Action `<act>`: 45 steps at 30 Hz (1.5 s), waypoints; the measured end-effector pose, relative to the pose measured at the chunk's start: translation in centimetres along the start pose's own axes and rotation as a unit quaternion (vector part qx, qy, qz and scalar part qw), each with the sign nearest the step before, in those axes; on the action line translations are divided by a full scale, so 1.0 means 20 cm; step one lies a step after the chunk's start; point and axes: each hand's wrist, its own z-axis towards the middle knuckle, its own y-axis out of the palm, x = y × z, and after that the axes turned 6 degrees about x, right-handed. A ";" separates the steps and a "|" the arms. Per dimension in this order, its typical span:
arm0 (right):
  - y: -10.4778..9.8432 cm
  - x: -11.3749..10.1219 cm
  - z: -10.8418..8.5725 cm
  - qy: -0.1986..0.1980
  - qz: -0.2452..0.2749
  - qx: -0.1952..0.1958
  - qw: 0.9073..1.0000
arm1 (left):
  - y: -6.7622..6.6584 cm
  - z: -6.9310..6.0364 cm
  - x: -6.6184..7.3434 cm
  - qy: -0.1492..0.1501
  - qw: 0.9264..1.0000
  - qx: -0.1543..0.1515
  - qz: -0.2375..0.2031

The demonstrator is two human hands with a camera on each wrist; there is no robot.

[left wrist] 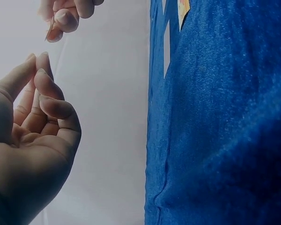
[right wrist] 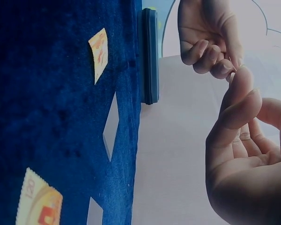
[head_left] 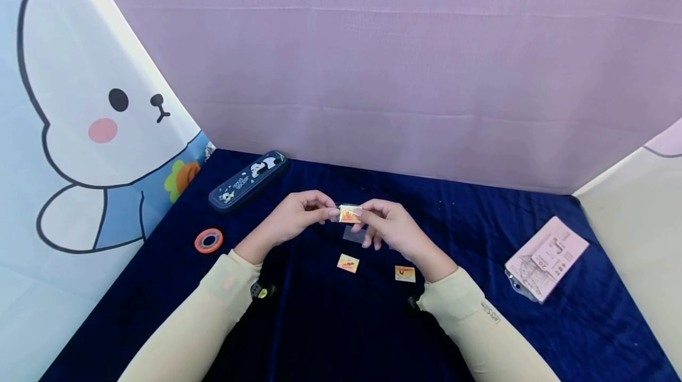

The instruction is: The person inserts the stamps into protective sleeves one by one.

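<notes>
Both hands meet above the blue cloth, in the middle of the head view. Between them is a small yellow and orange postage stamp [head_left: 349, 214], with a shiny clear sleeve about its left end; whether the stamp lies inside it I cannot tell. My left hand [head_left: 295, 216] pinches the sleeve's left end between thumb and fingertips. The right hand [head_left: 393, 227] pinches the stamp's right end, its other fingers loosely bent. Below lie two more stamps, one red and yellow [head_left: 348, 263], one orange and cream [head_left: 405, 274]. A clear sleeve [right wrist: 111, 127] lies on the cloth near them.
At the back left lies a dark blue panda-print tin case [head_left: 248, 180]. An orange tape roll [head_left: 208, 240] is in front of it. A pink packet [head_left: 547, 259] lies at the right. Lilac fabric [head_left: 394, 74] hangs behind the blue cloth [head_left: 453, 210].
</notes>
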 end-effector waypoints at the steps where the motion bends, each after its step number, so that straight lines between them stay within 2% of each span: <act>1: 0.00 0.00 0.00 0.000 0.001 -0.001 1.000 | 0.00 0.00 0.00 -0.001 1.000 0.000 -0.001; 22: 0.01 0.01 0.00 -0.003 -0.003 0.008 1.000 | 0.01 -0.01 0.02 -0.022 1.000 -0.001 -0.022; 45: 0.02 0.02 0.01 -0.028 -0.005 0.023 0.999 | 0.02 -0.01 0.02 -0.017 1.000 0.000 0.002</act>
